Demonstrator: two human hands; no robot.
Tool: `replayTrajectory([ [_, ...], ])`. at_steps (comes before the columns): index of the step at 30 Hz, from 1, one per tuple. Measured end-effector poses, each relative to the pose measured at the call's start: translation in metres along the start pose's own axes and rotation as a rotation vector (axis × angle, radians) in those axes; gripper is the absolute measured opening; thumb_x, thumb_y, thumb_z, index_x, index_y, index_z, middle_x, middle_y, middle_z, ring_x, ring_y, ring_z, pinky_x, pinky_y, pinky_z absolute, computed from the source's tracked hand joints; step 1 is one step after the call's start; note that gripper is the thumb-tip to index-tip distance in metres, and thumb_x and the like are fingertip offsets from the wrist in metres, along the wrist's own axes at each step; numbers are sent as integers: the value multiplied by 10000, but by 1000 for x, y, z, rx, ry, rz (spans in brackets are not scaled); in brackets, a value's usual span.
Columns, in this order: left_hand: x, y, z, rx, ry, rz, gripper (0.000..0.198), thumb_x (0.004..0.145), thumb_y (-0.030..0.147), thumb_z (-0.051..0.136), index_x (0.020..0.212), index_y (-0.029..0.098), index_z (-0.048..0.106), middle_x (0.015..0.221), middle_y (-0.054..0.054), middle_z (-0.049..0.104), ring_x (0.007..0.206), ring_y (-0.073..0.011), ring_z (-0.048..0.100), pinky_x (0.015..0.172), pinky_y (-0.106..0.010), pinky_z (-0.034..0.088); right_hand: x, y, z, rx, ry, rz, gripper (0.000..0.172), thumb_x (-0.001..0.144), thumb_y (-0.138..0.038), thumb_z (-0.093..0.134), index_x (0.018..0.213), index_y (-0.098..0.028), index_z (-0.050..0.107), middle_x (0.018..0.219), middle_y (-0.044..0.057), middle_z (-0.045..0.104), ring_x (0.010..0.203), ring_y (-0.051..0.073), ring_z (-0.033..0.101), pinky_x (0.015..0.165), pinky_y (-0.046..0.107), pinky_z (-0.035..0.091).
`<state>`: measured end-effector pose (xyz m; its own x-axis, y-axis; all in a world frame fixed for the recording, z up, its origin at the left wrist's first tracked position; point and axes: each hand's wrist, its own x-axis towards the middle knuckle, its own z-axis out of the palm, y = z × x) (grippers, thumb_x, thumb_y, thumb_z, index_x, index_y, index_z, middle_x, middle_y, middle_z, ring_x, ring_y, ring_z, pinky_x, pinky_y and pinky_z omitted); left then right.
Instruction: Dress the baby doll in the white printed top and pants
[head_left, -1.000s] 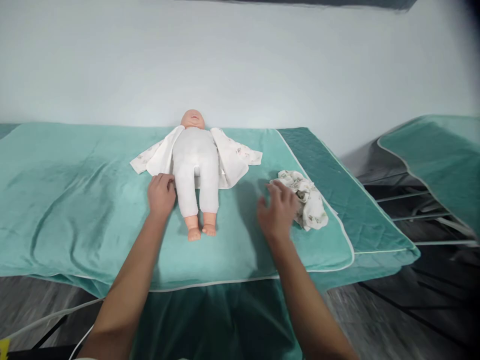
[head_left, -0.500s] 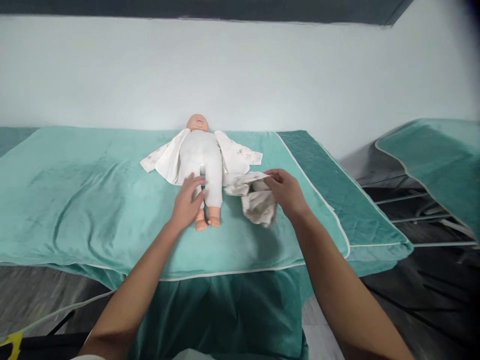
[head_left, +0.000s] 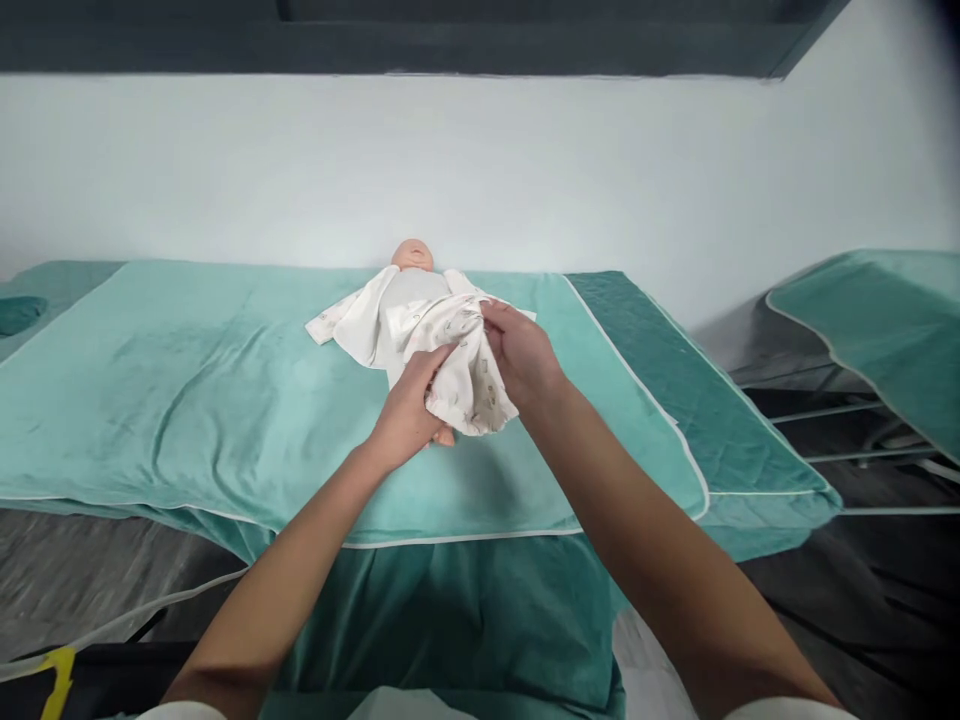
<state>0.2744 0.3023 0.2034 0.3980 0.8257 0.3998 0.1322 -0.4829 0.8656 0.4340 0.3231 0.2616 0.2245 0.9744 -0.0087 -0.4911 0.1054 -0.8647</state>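
A baby doll (head_left: 412, 255) lies on its back on the green bed cover, its head toward the wall. Under its body spreads an open white baby jacket (head_left: 360, 325), one sleeve out to the left. Above the doll's legs I hold a bunched white baby garment (head_left: 469, 375) with small prints; its exact kind is hard to make out. My left hand (head_left: 411, 408) grips its lower left side, and my right hand (head_left: 519, 350) grips its upper right edge. The garment and my hands hide most of the doll's legs; part of a foot shows below.
The green cover (head_left: 247, 400) is spread over a bed against a white wall (head_left: 480, 170). At the right stands another green-covered bed (head_left: 885, 330) on a metal frame. A yellow strap (head_left: 58, 680) shows at the lower left.
The garment has moved from beside the doll to above its legs and is lifted. My left hand has left the doll's leg and taken hold of the garment too.
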Motion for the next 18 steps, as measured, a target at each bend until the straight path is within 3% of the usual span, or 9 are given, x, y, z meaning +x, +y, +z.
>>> replayTrajectory([
  [2, 10, 8, -8, -1, 48, 28, 441, 842, 159, 614, 1273, 239, 666, 1299, -60, 713, 1190, -239, 664, 1055, -386, 530, -6, 5, 4, -59, -31, 19, 308, 743, -326, 785, 959, -226, 590, 895, 15, 709, 899, 194, 701, 820, 328, 587],
  [4, 22, 19, -18, -33, 113, 19, 301, 846, 140, 571, 1096, 227, 714, 1155, -33, 761, 1110, -219, 687, 1040, -372, 528, -17, 5, 6, -214, -113, -61, 403, 799, -406, 772, 1121, -244, 592, 1156, 57, 722, 1074, 212, 698, 925, 365, 579],
  [6, 35, 33, -29, -61, 204, -13, 214, 841, 147, 572, 983, 222, 714, 1053, -18, 765, 1052, -211, 689, 1003, -357, 536, -32, -1, 7, -447, -252, -260, 470, 867, -480, 722, 1255, -264, 567, 1398, 94, 635, 1246, 232, 638, 1029, 417, 542],
  [8, 48, 47, -40, -111, 281, -43, 162, 824, 154, 588, 928, 215, 695, 978, -10, 745, 986, -202, 684, 925, -333, 552, -47, -9, 6, -730, -404, -538, 499, 903, -513, 700, 1315, -271, 556, 1510, 121, 553, 1380, 263, 543, 1108, 475, 484],
  [11, 64, 63, -54, -208, 289, -74, 119, 825, 152, 586, 899, 210, 659, 874, -5, 686, 854, -179, 665, 782, -306, 556, -58, -20, 5, -1159, -563, -942, 415, 915, -503, 715, 1249, -282, 609, 1526, 123, 545, 1447, 309, 455, 1183, 554, 377],
  [13, 71, 70, -62, -225, 253, -62, 110, 843, 152, 581, 912, 214, 640, 836, -4, 650, 806, -170, 650, 741, -306, 555, -59, -26, 5, -1362, -599, -1107, 276, 939, -452, 698, 1148, -279, 646, 1488, 111, 583, 1418, 323, 472, 1195, 572, 332],
  [16, 76, 74, -75, -136, 225, 23, 141, 868, 150, 578, 975, 226, 629, 872, -11, 625, 876, -181, 660, 794, -335, 569, -54, -38, 10, -1458, -533, -1128, 153, 969, -401, 662, 998, -251, 660, 1350, 105, 661, 1279, 317, 557, 1109, 538, 395],
  [18, 77, 77, -86, -31, 257, 102, 172, 885, 147, 577, 1023, 237, 625, 947, -16, 619, 981, -197, 668, 860, -354, 570, -51, -52, 15, -1392, -470, -1035, 209, 990, -418, 627, 901, -230, 646, 1152, 91, 708, 1101, 279, 613, 987, 475, 462],
])
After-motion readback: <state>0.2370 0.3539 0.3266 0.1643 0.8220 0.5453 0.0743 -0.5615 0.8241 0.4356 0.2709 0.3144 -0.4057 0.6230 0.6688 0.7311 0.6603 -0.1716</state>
